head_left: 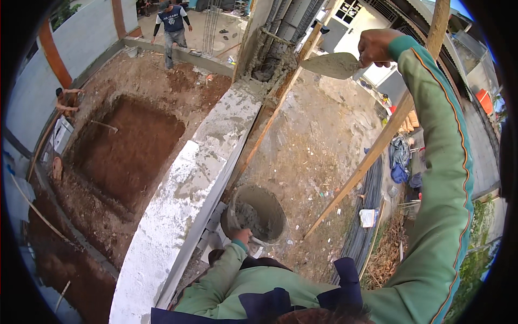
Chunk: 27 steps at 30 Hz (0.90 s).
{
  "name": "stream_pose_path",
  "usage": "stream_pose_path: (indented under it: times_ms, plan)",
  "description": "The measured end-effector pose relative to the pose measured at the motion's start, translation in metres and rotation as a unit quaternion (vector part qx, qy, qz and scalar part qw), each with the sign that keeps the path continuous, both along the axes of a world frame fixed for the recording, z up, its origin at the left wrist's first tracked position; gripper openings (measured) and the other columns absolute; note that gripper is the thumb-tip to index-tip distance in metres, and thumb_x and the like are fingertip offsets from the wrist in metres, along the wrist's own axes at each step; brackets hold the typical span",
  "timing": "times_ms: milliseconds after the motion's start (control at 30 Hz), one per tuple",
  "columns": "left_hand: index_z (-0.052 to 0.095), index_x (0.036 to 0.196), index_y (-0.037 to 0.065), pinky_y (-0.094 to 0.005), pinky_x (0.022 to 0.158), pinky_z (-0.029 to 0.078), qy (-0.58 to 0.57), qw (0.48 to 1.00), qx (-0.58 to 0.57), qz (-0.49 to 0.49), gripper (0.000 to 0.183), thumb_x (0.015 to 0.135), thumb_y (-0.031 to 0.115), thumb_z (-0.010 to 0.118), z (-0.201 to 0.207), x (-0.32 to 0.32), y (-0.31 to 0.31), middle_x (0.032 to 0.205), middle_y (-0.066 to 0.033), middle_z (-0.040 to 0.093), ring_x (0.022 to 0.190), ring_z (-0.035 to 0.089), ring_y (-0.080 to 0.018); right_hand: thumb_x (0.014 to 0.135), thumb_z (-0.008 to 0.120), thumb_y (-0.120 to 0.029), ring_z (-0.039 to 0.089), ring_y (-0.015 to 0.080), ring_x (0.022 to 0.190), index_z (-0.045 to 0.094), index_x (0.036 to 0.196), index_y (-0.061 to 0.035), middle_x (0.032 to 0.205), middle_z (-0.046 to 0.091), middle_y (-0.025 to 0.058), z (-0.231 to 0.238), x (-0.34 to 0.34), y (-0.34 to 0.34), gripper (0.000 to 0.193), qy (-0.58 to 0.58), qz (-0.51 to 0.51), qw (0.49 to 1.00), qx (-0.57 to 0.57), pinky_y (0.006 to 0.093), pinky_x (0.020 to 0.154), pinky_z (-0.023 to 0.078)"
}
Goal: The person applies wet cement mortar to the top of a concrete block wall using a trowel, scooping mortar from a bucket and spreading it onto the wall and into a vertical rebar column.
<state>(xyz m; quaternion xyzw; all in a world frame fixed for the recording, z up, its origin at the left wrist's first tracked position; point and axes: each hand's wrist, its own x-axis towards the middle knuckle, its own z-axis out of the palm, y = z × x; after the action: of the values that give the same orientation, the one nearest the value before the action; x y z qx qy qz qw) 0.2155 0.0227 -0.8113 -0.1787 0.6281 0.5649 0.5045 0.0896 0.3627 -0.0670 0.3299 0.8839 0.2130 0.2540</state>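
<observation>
- The right hand (377, 47) is closed around the handle of a trowel (332, 66), raised high near the top of the rough column (280, 40) where the wall ends; the arm in its green sleeve (442, 178) is stretched well up.
- The trowel's flat blade carries a layer of grey mortar (330, 67). The blade is stiff steel; the load on it is wet, heavy for its bulk and likely to slide off if the blade tips, so it is best kept level and held by the handle only.
- The left hand (242, 236) is down low, closed on the rim of a round bucket (258, 211) that stands on the bare ground just beside the foot of the wall.
- The bucket holds a lump of grey mortar in its bottom. Judged by that load it will be heavy and awkward one-handed; the rim is the only hold on view, and it is probably gritty and slick with cement.
- The white-topped wall (183, 194) runs between the bucket and a dug red-earth pit (127, 146).
- A slanting timber prop (372, 151) crosses to the right.
- Another person (172, 27) walks on the far slab, well apart.
</observation>
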Motion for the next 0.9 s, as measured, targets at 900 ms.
stream_pose_path:
  times_ms: [900]
  plan:
    - [0.049,0.126,-0.001,-0.0340,0.081,0.048,0.151,0.951,0.213,-0.165,0.051,0.075,-0.006,0.052,0.335,-0.015,0.021,0.107,-0.0099,0.061,0.091,0.059,-0.0222,0.095,0.054,-0.037,0.062,0.0447,0.091,0.065,0.102,-0.0049,0.089,0.066,0.0232,-0.459,0.293,-0.145,0.035,0.340,-0.067,0.798,-0.493,0.0522,0.082,0.048]
